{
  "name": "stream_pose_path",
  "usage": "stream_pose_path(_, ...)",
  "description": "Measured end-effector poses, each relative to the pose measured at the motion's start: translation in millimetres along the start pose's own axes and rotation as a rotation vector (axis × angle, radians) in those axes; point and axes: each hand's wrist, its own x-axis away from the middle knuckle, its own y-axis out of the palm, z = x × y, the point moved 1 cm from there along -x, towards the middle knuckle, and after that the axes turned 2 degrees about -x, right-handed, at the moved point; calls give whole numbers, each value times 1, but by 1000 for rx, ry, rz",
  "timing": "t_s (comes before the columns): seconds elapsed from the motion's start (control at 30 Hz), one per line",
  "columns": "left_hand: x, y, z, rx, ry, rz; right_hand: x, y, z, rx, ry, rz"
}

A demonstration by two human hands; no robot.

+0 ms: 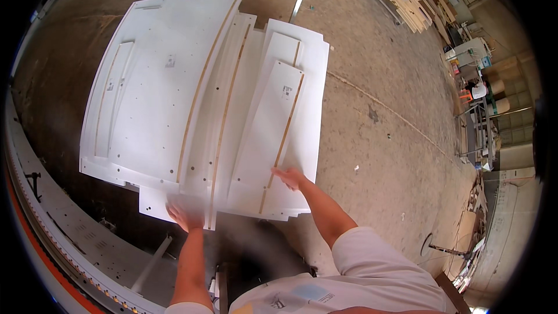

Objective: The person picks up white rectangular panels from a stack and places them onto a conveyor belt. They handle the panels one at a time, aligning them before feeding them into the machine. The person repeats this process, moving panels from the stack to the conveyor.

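Note:
A stack of white boards with drilled holes lies before me, a large white panel (157, 75) on the left side. My left hand (187, 215) rests on the near ends of the boards, its fingers slightly apart and partly blurred. Further right, a narrow white board (267, 110) with a brown strip along its long edge lies tilted over wider boards. Against that brown edge, close to the board's near end, my right hand (289, 178) touches with its fingers stretched to the left. A smaller narrow board (118, 99) lies on the large panel's left part.
At the lower left runs a long machine bed (75, 221) with an orange edge. Loose wooden boards (401, 0) are piled at the far right. Along the right side stand a metal rack (476, 131) and other clutter. The concrete floor (383, 81) has a long crack.

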Motion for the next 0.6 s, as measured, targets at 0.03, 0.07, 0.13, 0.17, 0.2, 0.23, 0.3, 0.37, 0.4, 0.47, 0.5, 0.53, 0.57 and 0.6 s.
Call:
stream_pose_path(0.03,0,1,0,0,-2,-1,-1,0,1,-4,11,-6)
stream_pose_path(0.07,0,1,0,-1,-7,-1,-1,1,0,-15,14,-6)
stream_pose_path(0.13,0,1,0,-5,-14,-3,0,2,0,-35,19,-4)
stream_pose_path(0.17,0,0,1,-8,-17,-6,2,1,-1,-59,21,-15)
stream_pose_path(0.2,0,-1,1,-11,-20,-9,4,1,-2,-84,23,-25)
stream_pose_path(0.23,-1,-2,2,-11,-19,-9,5,0,-3,-108,25,-36)
stream_pose_path(0.3,-1,-5,3,-12,-12,-8,-1,0,3,-107,17,-47)
stream_pose_path(0.37,-2,-5,3,-10,-5,7,-4,1,6,-108,10,-57)
stream_pose_path(0.4,-2,-5,3,-9,-3,14,-4,1,6,-110,7,-61)
stream_pose_path(0.47,-2,-3,2,-4,-9,12,-5,0,6,-101,0,-53)
stream_pose_path(0.5,-1,-2,2,-1,-11,10,-5,1,6,-90,-3,-40)
stream_pose_path(0.53,-1,-2,2,6,-16,4,-5,1,6,-79,-6,-27)
stream_pose_path(0.57,-2,-3,2,14,-23,0,-3,1,3,-74,-7,-25)
stream_pose_path(0.6,-2,-3,2,21,-30,-5,0,0,0,-69,-7,-24)
